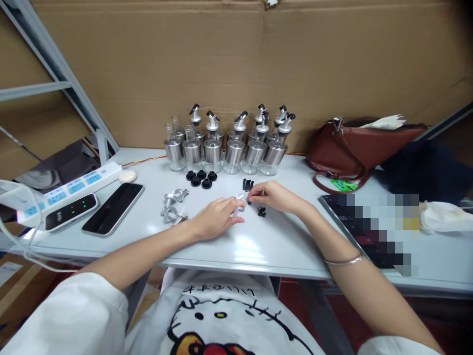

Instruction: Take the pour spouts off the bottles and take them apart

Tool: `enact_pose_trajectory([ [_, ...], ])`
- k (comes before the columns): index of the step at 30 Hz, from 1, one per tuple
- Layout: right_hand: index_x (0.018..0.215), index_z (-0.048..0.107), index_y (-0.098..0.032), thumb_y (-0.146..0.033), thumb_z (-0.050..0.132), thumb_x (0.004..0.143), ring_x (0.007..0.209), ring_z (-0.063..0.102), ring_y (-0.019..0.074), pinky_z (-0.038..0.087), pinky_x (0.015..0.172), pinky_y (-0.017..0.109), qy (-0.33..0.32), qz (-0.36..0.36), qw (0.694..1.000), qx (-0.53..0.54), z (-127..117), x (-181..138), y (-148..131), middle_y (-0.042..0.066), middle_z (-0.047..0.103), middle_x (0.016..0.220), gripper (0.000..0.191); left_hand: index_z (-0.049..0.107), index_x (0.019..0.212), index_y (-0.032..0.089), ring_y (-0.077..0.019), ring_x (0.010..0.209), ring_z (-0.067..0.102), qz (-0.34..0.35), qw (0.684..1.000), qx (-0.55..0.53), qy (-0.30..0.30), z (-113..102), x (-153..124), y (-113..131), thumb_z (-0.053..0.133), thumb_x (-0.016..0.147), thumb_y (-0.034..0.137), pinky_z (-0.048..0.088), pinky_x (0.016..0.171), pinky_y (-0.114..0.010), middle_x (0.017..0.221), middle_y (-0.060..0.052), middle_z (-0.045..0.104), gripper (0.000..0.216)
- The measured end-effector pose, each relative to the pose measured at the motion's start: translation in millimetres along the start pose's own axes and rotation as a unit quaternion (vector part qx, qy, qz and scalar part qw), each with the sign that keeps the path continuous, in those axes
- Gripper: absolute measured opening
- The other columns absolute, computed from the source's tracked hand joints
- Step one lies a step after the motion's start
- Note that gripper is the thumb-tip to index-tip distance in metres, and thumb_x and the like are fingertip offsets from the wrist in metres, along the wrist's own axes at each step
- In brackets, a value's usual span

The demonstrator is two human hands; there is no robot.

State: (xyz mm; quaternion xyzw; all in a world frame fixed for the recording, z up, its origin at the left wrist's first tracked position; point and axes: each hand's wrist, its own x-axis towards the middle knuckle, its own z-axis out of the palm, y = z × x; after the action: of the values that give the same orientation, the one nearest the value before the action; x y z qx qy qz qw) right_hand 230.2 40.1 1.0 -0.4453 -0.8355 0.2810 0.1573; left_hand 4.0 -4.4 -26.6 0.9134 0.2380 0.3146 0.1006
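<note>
1. Power strip (76, 189) and phone (113, 209) slant across the left of the glossy table (281, 241).
2. Curved silver fittings (169, 199) lie loosely near the left forearm, round black stoppers (195, 181) behind them.
3. Left hand (219, 217): fingers curled part-way around a silver piece (240, 196), mid-table, back from the front edge; partly hidden, its long axis looks roughly upright.
4. Glass bottles (234, 155) with brushed-metal sleeves line the rear, before cardboard (221, 59).
5. Right hand (275, 196): fingertips nearly together; I cannot tell whether they grip anything. Slim black pegs (245, 185) and a black cluster (262, 212) lie near.
6. Smooth brown bag (340, 153) and dark-screened device (343, 212) bound the right.
</note>
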Motion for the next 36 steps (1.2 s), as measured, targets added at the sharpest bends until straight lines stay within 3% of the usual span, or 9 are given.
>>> enact_pose_trajectory([
  [3,0.077,0.071,-0.015,-0.038,0.051,0.086,0.056,0.049,0.0126,0.037,0.055,0.026,0.014,-0.035,0.999,-0.013,5.1,0.6,-6.0,0.002,0.063,0.062,0.032,0.044,0.11,0.018,-0.0176,0.079,0.062,-0.053,0.998,-0.001,0.014,-0.7,0.9,-0.9,0.036,0.097,0.036,0.049,0.073,-0.032,0.098,-0.007,0.063,0.024],
  [7,0.079,0.072,-0.017,-0.027,0.061,0.079,0.064,0.055,0.0159,0.042,0.063,0.028,0.01,-0.072,0.997,-0.015,7.0,-0.4,-8.7,0.004,0.066,0.07,0.015,0.045,0.11,0.017,-0.0182,0.082,0.061,-0.078,0.996,0.016,0.029,-2.2,2.1,-0.4,0.038,0.097,0.035,0.048,0.075,-0.031,0.099,-0.007,0.063,0.024],
  [12,0.081,0.068,-0.016,-0.029,0.058,0.081,0.067,0.059,0.0171,0.045,0.066,0.031,0.059,-0.051,0.993,0.087,9.2,-3.1,-16.9,0.005,0.067,0.074,0.016,0.047,0.109,0.017,-0.017,0.073,0.056,-0.033,0.997,0.065,0.011,-2.4,1.9,0.7,0.037,0.097,0.037,0.045,0.072,-0.03,0.092,-0.006,0.062,0.025],
  [19,0.086,0.073,-0.018,-0.04,0.063,0.078,0.068,0.053,0.0138,0.042,0.063,0.029,0.154,-0.063,0.957,0.239,3.7,-8.7,-37.0,0.004,0.067,0.081,0.025,0.048,0.108,0.015,-0.0172,0.067,0.047,0.016,0.993,0.113,-0.004,-2.8,1.9,2.6,0.027,0.099,0.04,0.041,0.067,-0.028,0.085,-0.006,0.059,0.033],
  [22,0.091,0.07,-0.019,-0.04,0.068,0.075,0.059,0.048,0.0107,0.039,0.058,0.028,0.138,-0.049,0.941,0.305,4.6,-8.4,-38.3,0.0,0.062,0.07,0.027,0.047,0.108,0.015,-0.0174,0.068,0.047,0.015,0.995,0.1,-0.008,-3.2,2.1,3.1,0.026,0.099,0.04,0.041,0.068,-0.028,0.086,-0.006,0.059,0.035],
  [25,0.079,0.062,-0.018,-0.04,0.074,0.068,0.052,0.045,0.0084,0.037,0.053,0.025,0.111,-0.04,0.92,0.375,10.0,-5.9,-36.9,-0.005,0.056,0.06,0.027,0.047,0.11,0.015,-0.0178,0.071,0.05,0.019,0.997,0.079,-0.016,-2.6,1.8,2.6,0.027,0.099,0.04,0.04,0.07,-0.029,0.088,-0.007,0.06,0.034],
  [29,0.066,0.053,-0.018,-0.042,0.077,0.065,0.05,0.045,0.0076,0.035,0.05,0.023,0.107,-0.035,0.915,0.387,16.6,-3.2,-36.1,-0.004,0.056,0.056,0.034,0.047,0.111,0.016,-0.0188,0.077,0.053,0.01,0.998,0.05,-0.042,-1.5,1.0,1.0,0.031,0.098,0.04,0.04,0.072,-0.03,0.09,-0.007,0.061,0.032],
  [36,0.069,0.059,-0.017,-0.046,0.072,0.072,0.053,0.049,0.0088,0.039,0.056,0.025,0.087,-0.043,0.908,0.408,17.9,-5.0,-32.9,-0.003,0.059,0.057,0.032,0.045,0.111,0.015,-0.0188,0.079,0.055,0.036,0.998,0.039,-0.022,-1.6,1.0,1.1,0.029,0.099,0.039,0.041,0.072,-0.03,0.092,-0.008,0.062,0.031],
])
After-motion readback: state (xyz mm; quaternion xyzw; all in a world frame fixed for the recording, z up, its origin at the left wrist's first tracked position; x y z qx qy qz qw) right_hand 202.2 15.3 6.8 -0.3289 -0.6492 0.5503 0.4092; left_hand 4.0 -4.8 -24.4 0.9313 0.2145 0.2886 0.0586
